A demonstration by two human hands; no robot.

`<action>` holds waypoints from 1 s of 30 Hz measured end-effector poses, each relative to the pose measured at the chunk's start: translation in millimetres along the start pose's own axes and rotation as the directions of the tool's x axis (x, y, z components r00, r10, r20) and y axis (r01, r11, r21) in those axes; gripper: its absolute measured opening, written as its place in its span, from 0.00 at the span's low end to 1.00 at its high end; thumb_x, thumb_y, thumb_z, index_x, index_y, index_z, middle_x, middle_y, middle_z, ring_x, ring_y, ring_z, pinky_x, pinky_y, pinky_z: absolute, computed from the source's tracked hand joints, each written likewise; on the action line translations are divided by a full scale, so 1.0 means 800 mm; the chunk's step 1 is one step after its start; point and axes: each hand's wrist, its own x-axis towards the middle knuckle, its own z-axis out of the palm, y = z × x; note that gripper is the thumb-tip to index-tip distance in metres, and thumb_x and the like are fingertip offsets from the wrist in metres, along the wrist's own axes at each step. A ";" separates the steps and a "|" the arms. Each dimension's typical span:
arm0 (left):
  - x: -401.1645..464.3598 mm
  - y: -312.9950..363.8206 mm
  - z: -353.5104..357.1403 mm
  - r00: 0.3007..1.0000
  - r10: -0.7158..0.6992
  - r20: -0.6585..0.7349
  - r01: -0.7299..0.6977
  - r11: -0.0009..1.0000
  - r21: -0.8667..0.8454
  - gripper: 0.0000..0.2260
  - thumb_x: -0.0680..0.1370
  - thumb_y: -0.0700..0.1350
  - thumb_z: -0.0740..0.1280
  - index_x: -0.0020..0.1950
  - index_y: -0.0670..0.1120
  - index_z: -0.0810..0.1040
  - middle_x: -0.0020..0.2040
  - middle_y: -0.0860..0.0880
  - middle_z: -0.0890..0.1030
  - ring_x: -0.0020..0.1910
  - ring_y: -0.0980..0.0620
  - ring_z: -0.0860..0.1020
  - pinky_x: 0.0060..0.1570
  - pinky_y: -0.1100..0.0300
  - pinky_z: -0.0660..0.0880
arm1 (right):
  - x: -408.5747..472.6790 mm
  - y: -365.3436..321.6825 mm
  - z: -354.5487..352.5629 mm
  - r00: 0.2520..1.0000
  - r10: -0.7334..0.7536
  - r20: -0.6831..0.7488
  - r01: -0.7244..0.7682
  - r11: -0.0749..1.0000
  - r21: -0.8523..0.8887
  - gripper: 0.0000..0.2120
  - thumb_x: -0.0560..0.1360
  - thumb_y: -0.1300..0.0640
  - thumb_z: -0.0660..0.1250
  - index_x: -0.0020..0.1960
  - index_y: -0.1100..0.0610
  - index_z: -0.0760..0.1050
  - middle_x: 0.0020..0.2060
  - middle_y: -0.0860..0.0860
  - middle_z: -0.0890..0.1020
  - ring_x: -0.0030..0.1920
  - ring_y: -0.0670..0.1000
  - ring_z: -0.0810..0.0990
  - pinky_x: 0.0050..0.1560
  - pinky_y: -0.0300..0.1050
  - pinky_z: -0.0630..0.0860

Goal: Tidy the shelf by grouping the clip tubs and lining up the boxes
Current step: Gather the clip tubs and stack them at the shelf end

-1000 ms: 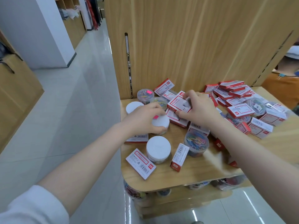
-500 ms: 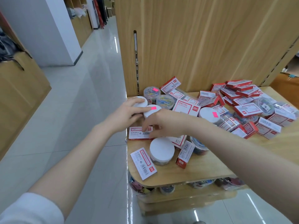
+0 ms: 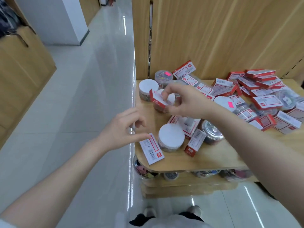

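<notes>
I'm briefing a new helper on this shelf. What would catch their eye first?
First, the right hand pinching a small red-and-white box above the white-lidded tubs at the shelf's back left corner. Then the untidy heap of red boxes at the back right. The left hand hovers empty at the shelf's front left edge.

Your right hand (image 3: pixel 185 102) covers most of one tub (image 3: pixel 162 102) and a clear tub behind it. Box (image 3: pixel 158 99) in your fingers: blurred, print unreadable. Right-side boxes (image 3: pixel 297 112): cut by frame edge. Lower-shelf tubs (image 3: pixel 171 176): mostly hidden under shelf (image 3: pixel 205 163).
</notes>
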 end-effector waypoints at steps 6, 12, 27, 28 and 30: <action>-0.019 0.015 0.019 0.946 -0.106 0.306 -0.010 0.935 0.355 0.38 0.55 0.73 0.67 0.57 0.53 0.69 0.53 0.52 0.73 0.54 0.55 0.70 0.54 0.60 0.67 | -0.013 0.030 -0.016 0.996 0.067 -0.059 -0.065 0.997 0.041 0.09 0.70 0.64 0.68 0.47 0.54 0.71 0.43 0.37 0.77 0.27 0.47 0.77 0.34 0.43 0.74; -0.013 0.021 0.015 0.967 -0.096 0.235 0.020 0.952 0.306 0.30 0.60 0.62 0.70 0.58 0.52 0.68 0.56 0.52 0.74 0.57 0.53 0.72 0.57 0.59 0.69 | -0.003 0.029 -0.013 0.998 0.003 -0.059 -0.006 0.999 -0.051 0.12 0.68 0.63 0.68 0.45 0.49 0.70 0.30 0.34 0.74 0.27 0.47 0.71 0.32 0.44 0.70; 0.186 0.092 0.066 0.988 0.139 0.067 -0.144 0.986 0.088 0.26 0.67 0.53 0.69 0.62 0.45 0.71 0.59 0.52 0.71 0.60 0.58 0.70 0.62 0.62 0.67 | -0.073 0.110 -0.149 0.964 0.086 -0.251 -0.113 0.989 -0.095 0.13 0.67 0.64 0.69 0.48 0.51 0.73 0.34 0.40 0.77 0.29 0.44 0.72 0.33 0.31 0.66; 0.202 0.097 0.079 0.986 0.148 0.077 -0.155 0.983 0.098 0.26 0.67 0.53 0.69 0.62 0.45 0.71 0.60 0.51 0.70 0.62 0.57 0.69 0.64 0.62 0.65 | -0.084 0.122 -0.167 0.957 0.106 -0.270 -0.139 0.985 -0.104 0.14 0.67 0.64 0.69 0.47 0.51 0.73 0.33 0.42 0.76 0.29 0.44 0.72 0.33 0.31 0.66; 0.231 0.108 0.108 0.983 0.166 0.082 -0.174 0.979 0.103 0.26 0.67 0.53 0.69 0.62 0.45 0.70 0.61 0.49 0.70 0.64 0.58 0.67 0.65 0.69 0.61 | -0.110 0.147 -0.203 0.939 0.149 -0.310 -0.203 0.968 -0.150 0.13 0.67 0.64 0.70 0.48 0.52 0.73 0.30 0.43 0.73 0.31 0.45 0.71 0.33 0.28 0.66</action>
